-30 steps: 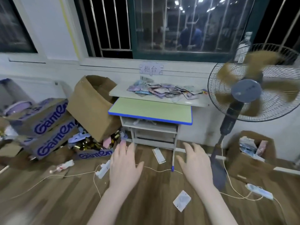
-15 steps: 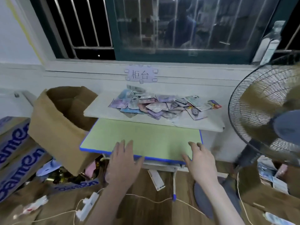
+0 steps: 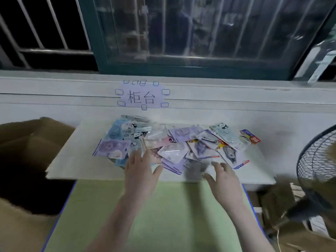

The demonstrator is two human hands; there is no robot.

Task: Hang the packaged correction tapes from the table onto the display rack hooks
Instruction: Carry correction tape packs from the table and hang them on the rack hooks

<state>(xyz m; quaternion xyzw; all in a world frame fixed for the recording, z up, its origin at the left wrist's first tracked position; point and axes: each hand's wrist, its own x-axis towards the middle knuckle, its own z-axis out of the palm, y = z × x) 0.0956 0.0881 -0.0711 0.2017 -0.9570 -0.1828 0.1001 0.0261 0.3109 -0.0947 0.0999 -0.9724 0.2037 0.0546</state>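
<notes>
Correction tapes (image 3: 174, 142) all lie heaped on the white board (image 3: 72, 160); none hung; left hand (image 3: 139, 170) and right hand (image 3: 224, 178) reach its near edge, spread, empty

Both hands moved forward: left hand (image 3: 139, 169) and right hand (image 3: 224, 176) now at packet pile (image 3: 174, 142) edge.

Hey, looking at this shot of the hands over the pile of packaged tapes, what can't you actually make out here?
Head view only:
- Display rack hooks: not in frame.
- Pile of packaged correction tapes: overlapping and blurred, so no count.
- Left hand and right hand: motion blur hides whether fingertips touch a package.
- Fan: cut off by the right edge.
</notes>
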